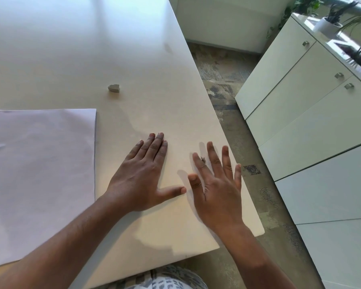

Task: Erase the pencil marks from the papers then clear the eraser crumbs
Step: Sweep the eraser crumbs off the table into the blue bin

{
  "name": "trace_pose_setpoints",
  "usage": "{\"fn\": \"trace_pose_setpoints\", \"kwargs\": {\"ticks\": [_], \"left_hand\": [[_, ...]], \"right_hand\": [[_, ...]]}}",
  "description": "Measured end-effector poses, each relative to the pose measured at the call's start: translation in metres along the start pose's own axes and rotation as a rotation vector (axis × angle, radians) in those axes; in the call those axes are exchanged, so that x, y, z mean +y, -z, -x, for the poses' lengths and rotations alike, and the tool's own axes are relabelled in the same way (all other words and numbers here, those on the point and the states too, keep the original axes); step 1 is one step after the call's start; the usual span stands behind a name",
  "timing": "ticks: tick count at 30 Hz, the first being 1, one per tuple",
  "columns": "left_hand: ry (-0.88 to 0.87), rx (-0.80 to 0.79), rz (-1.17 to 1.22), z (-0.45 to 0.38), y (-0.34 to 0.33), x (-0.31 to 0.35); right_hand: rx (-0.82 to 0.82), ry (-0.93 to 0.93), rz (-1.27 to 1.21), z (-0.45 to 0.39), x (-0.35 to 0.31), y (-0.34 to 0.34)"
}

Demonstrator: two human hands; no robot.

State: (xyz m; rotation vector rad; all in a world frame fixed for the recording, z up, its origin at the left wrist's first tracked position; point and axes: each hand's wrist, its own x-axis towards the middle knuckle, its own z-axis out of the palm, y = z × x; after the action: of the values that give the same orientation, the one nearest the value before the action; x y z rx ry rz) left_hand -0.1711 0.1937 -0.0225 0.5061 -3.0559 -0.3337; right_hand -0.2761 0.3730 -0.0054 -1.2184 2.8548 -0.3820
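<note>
White papers (40,174) lie stacked at the left of the pale table (144,80), with a faint mark near their left edge. A small grey eraser (114,88) sits on the table beyond the papers' far right corner. My left hand (143,176) lies flat on the bare table right of the papers, fingers straight and together. My right hand (215,182) is spread open near the table's right edge, fingers apart. A tiny dark clump of eraser crumbs (203,159) shows between its index and middle fingers.
The table's right edge runs diagonally just beside my right hand, with patterned carpet (227,84) below. White cabinets (300,105) with metal handles stand to the right. Potted plants (329,19) sit on top of them.
</note>
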Motion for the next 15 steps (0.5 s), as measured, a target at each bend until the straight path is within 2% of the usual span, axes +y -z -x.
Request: {"fn": "trace_pose_setpoints", "kwargs": {"ticks": [2, 5, 10, 13, 15], "left_hand": [[-0.001, 0.003, -0.005, 0.000, 0.000, 0.000], [-0.002, 0.009, -0.003, -0.001, -0.001, 0.000], [-0.008, 0.018, 0.024, -0.001, -0.002, 0.000], [0.001, 0.008, 0.017, -0.001, -0.002, 0.000], [0.003, 0.009, 0.013, -0.002, -0.002, 0.000]], "right_hand": [[0.044, 0.022, -0.081, -0.007, 0.001, -0.001], [0.026, 0.130, -0.189, -0.034, 0.007, -0.002], [-0.221, 0.410, -0.064, -0.065, 0.019, -0.003], [-0.244, 0.500, -0.014, -0.057, 0.041, -0.001], [-0.217, 0.520, -0.086, -0.047, 0.060, 0.003]]}}
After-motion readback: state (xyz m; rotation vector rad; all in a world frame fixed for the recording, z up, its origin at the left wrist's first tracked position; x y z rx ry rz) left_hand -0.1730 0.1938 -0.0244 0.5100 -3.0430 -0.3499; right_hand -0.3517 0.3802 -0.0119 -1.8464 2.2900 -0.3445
